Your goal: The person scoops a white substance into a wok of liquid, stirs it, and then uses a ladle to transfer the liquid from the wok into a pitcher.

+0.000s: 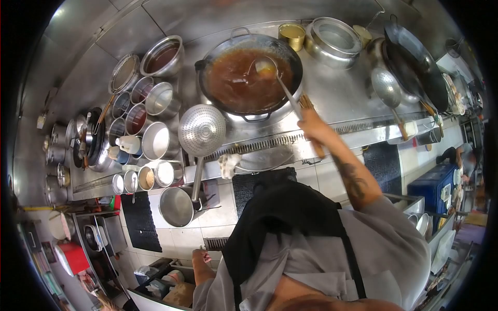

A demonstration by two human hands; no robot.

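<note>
My right hand [313, 126] is wrapped round the long handle of a ladle [290, 96]. The ladle's bowl dips into reddish-brown sauce [231, 78] in a large black wok [292, 58] on the stove. Beside that hand, a bundle of thin wooden sticks [306, 101] shows at the stove's front. Low at my side hangs my left hand [201, 256], away from the stove, with fingers curled; what it holds, if anything, I cannot tell. A wide perforated skimmer [202, 129] rests left of the wok, its handle pointing down toward a steel pot [175, 207].
Left of the wok stand several steel containers [156, 141] and a pot of dark sauce [163, 57]. An open tin [291, 35] and a round steel pot [333, 44] sit behind right. Farther right are another skimmer [386, 87] and a second wok [410, 39]. Another person [463, 158] is at far right.
</note>
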